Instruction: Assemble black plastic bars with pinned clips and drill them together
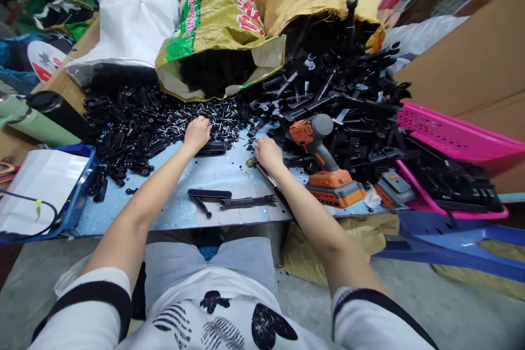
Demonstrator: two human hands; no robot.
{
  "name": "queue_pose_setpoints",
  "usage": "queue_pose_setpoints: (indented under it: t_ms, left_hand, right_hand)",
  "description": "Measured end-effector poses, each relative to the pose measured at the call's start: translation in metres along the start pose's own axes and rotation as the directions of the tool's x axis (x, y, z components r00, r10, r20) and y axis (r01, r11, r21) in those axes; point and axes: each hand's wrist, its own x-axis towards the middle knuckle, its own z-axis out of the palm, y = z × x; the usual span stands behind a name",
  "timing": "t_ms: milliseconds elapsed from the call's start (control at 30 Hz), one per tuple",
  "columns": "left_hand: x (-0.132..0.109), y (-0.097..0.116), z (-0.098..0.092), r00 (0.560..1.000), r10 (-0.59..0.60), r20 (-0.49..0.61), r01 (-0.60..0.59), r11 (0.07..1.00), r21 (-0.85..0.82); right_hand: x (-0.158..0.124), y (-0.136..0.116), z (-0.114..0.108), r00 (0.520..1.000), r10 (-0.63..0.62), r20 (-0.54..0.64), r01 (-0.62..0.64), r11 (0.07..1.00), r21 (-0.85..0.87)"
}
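Note:
My left hand rests with curled fingers on a heap of small black screws, pinching at them; a flat black plastic part lies just under it. My right hand is closed near the edge of a pile of black plastic parts, its fingers pinched on something small I cannot make out. A long thin black piece runs under that wrist. Two loose black parts lie on the light blue table in front of me.
An orange cordless drill stands right of my right hand. Open sacks spill parts at the back. A pink basket holds black parts at right. A blue tray with white paper sits at left, beside a green bottle.

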Motion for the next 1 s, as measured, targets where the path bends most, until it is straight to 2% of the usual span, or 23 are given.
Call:
queue_pose_setpoints:
  t_ms: [67, 167, 267, 367, 433, 500, 633, 733, 833, 900, 1000]
  left_hand:
    - [-0.030, 0.007, -0.014, 0.993, -0.069, -0.092, 0.051, 0.981, -0.188]
    - [-0.096, 0.011, -0.033, 0.977, -0.181, -0.111, 0.112, 0.883, -0.456]
    - [-0.163, 0.008, -0.042, 0.930, -0.366, 0.003, 0.282, 0.710, -0.645]
    - [-0.206, 0.003, -0.038, 0.869, -0.480, 0.120, 0.403, 0.544, -0.736]
    - [-0.216, 0.001, -0.034, 0.854, -0.505, 0.122, 0.425, 0.544, -0.723]
    - [-0.217, 0.002, -0.033, 0.859, -0.506, 0.079, 0.419, 0.607, -0.675]
    - [-0.213, 0.010, -0.035, 0.911, -0.413, -0.011, 0.339, 0.764, -0.549]
    - [-0.217, 0.013, -0.033, 0.968, -0.247, -0.052, 0.205, 0.890, -0.407]
    - [-0.222, 0.013, -0.029, 0.994, -0.085, -0.072, 0.072, 0.982, -0.173]
    - [-0.225, 0.011, -0.027, 0.999, 0.002, -0.054, -0.004, 0.999, -0.045]
    - [-0.223, 0.009, -0.026, 0.995, 0.080, -0.058, -0.078, 0.996, 0.043]
  right_hand:
    - [0.020, 0.000, 0.007, 0.992, 0.085, 0.093, -0.083, 0.996, -0.021]
    - [0.030, 0.000, 0.013, 0.980, 0.115, 0.165, -0.121, 0.992, 0.027]
    - [0.019, -0.002, 0.009, 0.995, 0.051, 0.090, -0.066, 0.981, 0.180]
    - [-0.010, -0.015, -0.003, 0.996, -0.078, -0.030, 0.083, 0.897, 0.435]
    - [-0.034, -0.028, -0.011, 0.988, -0.151, -0.042, 0.148, 0.801, 0.580]
    - [-0.057, -0.040, -0.019, 0.979, -0.202, -0.008, 0.154, 0.725, 0.672]
    - [-0.086, -0.052, -0.028, 0.964, -0.256, 0.069, 0.115, 0.640, 0.759]
    - [-0.095, -0.051, -0.030, 0.944, -0.303, 0.128, 0.110, 0.658, 0.745]
    - [-0.097, -0.052, -0.032, 0.920, -0.361, 0.151, 0.168, 0.713, 0.681]
    - [-0.099, -0.056, -0.034, 0.908, -0.394, 0.143, 0.232, 0.756, 0.612]
    - [-0.101, -0.066, -0.040, 0.876, -0.462, 0.140, 0.348, 0.805, 0.480]
